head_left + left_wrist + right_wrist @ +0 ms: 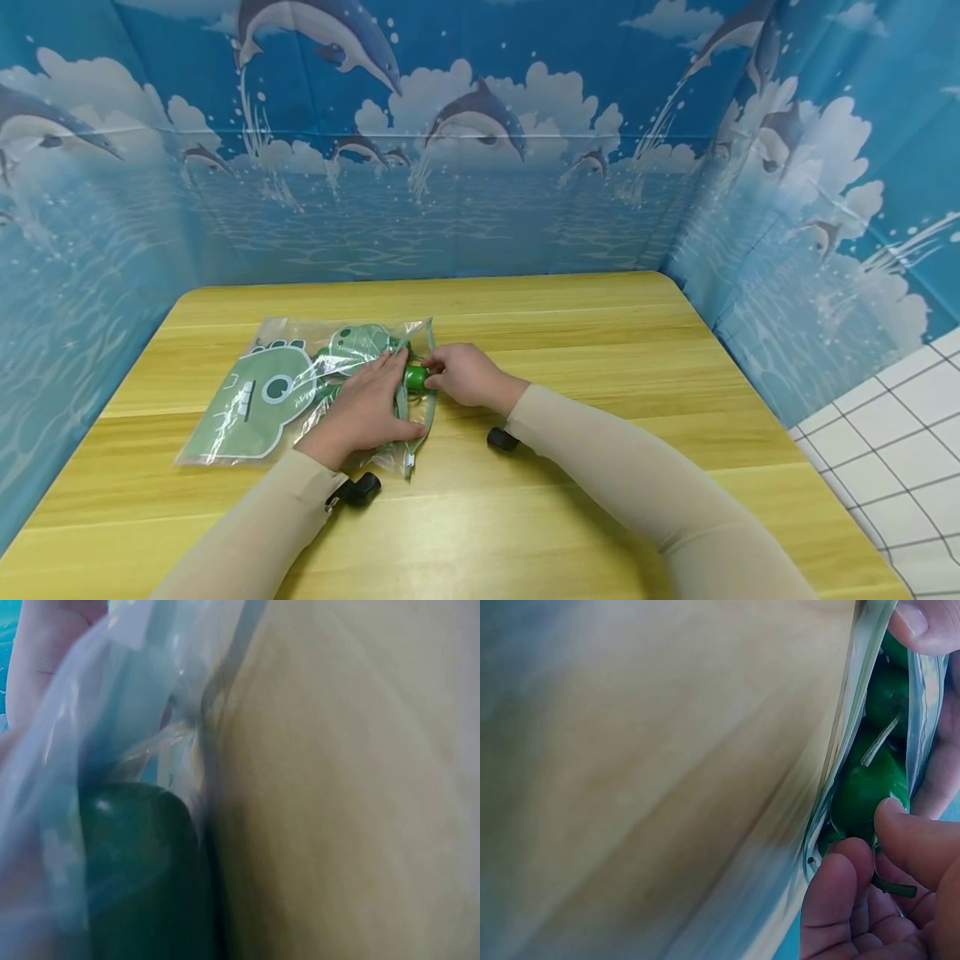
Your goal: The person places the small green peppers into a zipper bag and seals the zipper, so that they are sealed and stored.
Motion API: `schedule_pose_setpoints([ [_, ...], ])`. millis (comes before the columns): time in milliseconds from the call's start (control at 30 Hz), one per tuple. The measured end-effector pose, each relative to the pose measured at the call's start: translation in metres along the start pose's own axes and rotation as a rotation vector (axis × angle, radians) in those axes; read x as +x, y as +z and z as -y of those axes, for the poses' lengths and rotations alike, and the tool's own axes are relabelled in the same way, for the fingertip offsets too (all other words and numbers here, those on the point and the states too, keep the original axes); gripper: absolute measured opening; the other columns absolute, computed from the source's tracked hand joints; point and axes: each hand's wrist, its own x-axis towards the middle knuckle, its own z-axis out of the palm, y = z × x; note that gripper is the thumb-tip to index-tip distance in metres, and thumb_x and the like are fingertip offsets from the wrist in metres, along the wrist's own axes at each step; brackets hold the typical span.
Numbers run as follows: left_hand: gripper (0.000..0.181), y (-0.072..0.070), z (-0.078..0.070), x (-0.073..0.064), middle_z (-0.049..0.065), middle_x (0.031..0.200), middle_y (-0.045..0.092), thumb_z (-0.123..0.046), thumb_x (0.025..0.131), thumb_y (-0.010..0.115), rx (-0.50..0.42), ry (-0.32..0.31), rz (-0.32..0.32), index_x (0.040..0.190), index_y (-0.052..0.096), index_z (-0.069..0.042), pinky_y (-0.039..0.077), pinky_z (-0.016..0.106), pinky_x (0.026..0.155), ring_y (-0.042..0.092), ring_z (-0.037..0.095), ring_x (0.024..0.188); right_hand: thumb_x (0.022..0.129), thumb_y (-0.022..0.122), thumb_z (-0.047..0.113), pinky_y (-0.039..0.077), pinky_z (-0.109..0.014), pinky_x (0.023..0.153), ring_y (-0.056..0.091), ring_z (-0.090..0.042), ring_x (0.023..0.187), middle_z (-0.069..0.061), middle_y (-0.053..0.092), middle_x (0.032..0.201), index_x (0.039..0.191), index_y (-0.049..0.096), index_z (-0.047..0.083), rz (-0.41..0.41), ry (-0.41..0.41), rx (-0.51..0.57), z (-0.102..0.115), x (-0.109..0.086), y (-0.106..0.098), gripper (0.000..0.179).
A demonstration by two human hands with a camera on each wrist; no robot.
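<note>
A clear zip bag [255, 400] printed with green cartoon faces lies flat on the left half of the table. Several green peppers [889, 694] are inside, partly hidden by the print and by my left hand. Across the bag near its mouth, my left hand [367, 408] rests with fingers extended and spread, its thumb by the bag's edge. At the mouth, my right hand [468, 375] pinches one green pepper [866, 787] near its stem end, between thumb and fingers. That pepper sits partly within the opening; its curved stem shows below the fingertips.
The wooden table [600, 358] extends to the right of the bag. A slider [409, 460] sits at the near end of the bag's zip edge. Blue dolphin-printed curtains [465, 208] stand behind the table and at both sides. White tiles [900, 433] show at right.
</note>
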Motion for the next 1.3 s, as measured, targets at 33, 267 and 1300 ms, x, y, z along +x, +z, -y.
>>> schedule_pose_setpoints([
  [33,0.128,0.000,0.000,0.000,0.014,0.176,0.015,-0.059,0.079,0.084,0.001,-0.001,0.000,0.169,0.012,-0.004,0.014,0.057,0.133,0.012,0.035,0.165,0.103,0.071,0.023,0.060,-0.034,0.092,0.072,-0.017,0.106,-0.004,0.077,0.116,0.134,0.071,0.010,0.003,0.001,0.004,0.000,0.000,0.000,0.034],
  [267,0.128,-0.001,0.001,0.000,0.014,0.176,0.015,-0.059,0.079,0.084,-0.002,-0.004,0.009,0.169,0.011,-0.004,0.014,0.057,0.133,0.012,0.035,0.165,0.100,0.074,0.021,0.059,-0.034,0.091,0.071,-0.016,0.104,-0.003,0.077,0.114,0.132,0.071,0.010,0.014,0.002,0.020,-0.003,-0.004,-0.001,0.034],
  [1300,0.125,-0.004,0.000,-0.001,0.014,0.177,0.015,-0.057,0.081,0.083,-0.019,-0.010,0.020,0.170,0.011,-0.005,0.016,0.061,0.132,0.011,0.036,0.165,0.104,0.067,0.019,0.060,-0.036,0.096,0.072,-0.019,0.112,-0.003,0.078,0.123,0.133,0.074,0.013,0.040,-0.018,-0.081,0.005,0.009,0.002,0.030],
])
